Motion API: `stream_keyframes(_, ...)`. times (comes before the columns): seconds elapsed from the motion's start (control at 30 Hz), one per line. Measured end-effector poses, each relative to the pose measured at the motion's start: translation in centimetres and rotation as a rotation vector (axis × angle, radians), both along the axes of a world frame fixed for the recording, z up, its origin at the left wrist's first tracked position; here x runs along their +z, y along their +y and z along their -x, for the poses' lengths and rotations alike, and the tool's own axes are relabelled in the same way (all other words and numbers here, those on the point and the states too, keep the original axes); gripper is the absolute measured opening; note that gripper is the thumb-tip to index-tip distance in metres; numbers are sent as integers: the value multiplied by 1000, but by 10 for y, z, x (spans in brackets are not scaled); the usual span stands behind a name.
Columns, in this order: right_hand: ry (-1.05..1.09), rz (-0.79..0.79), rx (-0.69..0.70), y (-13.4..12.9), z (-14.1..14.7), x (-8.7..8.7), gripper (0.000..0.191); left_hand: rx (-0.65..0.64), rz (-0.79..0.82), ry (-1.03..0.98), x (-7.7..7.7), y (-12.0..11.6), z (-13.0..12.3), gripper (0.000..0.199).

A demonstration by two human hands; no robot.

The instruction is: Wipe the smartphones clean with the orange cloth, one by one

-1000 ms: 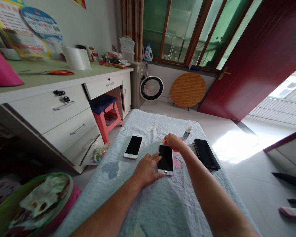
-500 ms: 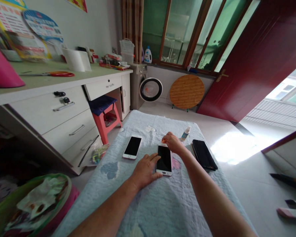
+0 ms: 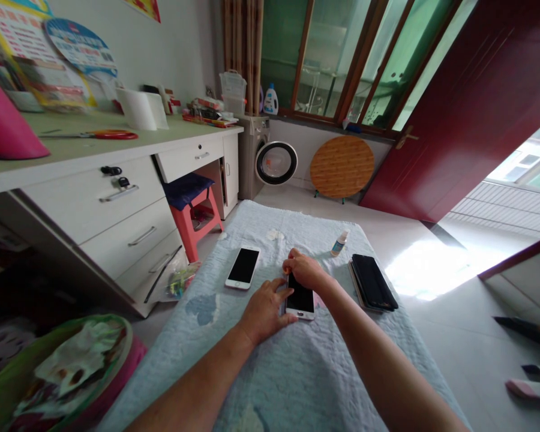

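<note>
A white phone with a dark screen (image 3: pixel 300 300) lies on the pale blue quilted cloth (image 3: pixel 297 366). My left hand (image 3: pixel 266 309) rests at its left side, fingers apart, thumb by the bottom edge and fingertips on the left edge. Over the phone's top end, my right hand (image 3: pixel 302 268) is closed on a small orange thing (image 3: pixel 287 270), mostly hidden by the fingers. Another white phone (image 3: pixel 243 268) lies to the left. On the right are a small spray bottle (image 3: pixel 339 244) and a stack of dark devices (image 3: pixel 372 283).
A white desk with drawers (image 3: pixel 121 222) runs along the left, with a pink stool (image 3: pixel 191 225) beside it. A lined waste bin (image 3: pixel 128 342) stands at the lower left. Behind the cloth are a washing machine (image 3: pixel 251 162) and a round wooden board (image 3: pixel 342 167).
My right hand has moved left and slightly down with the orange thing, from beyond the phone's top right to over its top left. My left hand has stayed in place.
</note>
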State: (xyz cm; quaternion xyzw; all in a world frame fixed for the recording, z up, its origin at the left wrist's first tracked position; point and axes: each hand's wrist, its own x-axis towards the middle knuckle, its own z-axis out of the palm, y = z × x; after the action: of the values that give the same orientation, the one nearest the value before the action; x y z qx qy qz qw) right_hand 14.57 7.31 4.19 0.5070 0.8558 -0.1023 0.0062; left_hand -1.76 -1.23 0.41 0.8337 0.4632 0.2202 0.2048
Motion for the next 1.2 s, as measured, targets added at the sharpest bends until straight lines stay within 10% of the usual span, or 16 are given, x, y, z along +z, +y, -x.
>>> stream_keyframes(0.5,57,11,27,-52,3,0,18,111,17,-279,-11,0,-3,125)
stream_keyframes(0.87,18,78,23,-83,9,7,12,70,-19,-228,-12,2,-4,115)
stream_keyframes(1.2,564,10,-158,-83,-25,2,24,27,-35,-27,-6,1,-1,83)
